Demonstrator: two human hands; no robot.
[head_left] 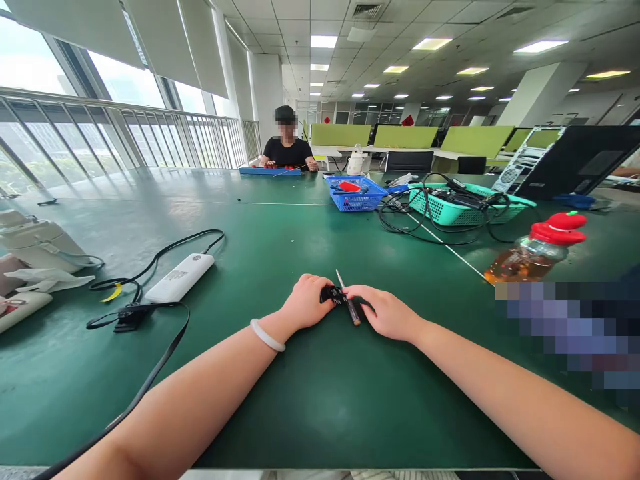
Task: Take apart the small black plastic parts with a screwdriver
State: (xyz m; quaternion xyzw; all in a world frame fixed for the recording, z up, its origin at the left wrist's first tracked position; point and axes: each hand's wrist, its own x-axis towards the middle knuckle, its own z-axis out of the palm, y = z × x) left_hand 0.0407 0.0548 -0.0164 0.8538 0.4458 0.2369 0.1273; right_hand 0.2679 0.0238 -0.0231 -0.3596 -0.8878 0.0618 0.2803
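Note:
My left hand (309,302) wears a white bracelet at the wrist and is closed around a small black object (336,294) with pale marks, whose kind I cannot make out. Beside it, my right hand (385,311) is closed, its fingertips at a small screwdriver (354,312). The screwdriver's thin metal shaft points away from me, and its dark handle slants toward me. A curved black piece (367,303) shows by the right thumb; whether it joins the black object is unclear. Both hands are low over the green table (345,400).
A white power bank (181,277) with black cable lies left. Blue basket (357,195), teal basket (450,208) with cables, and red-capped bottle (531,257) stand ahead and right. A person (287,148) sits at the far end by a blue tray (270,171).

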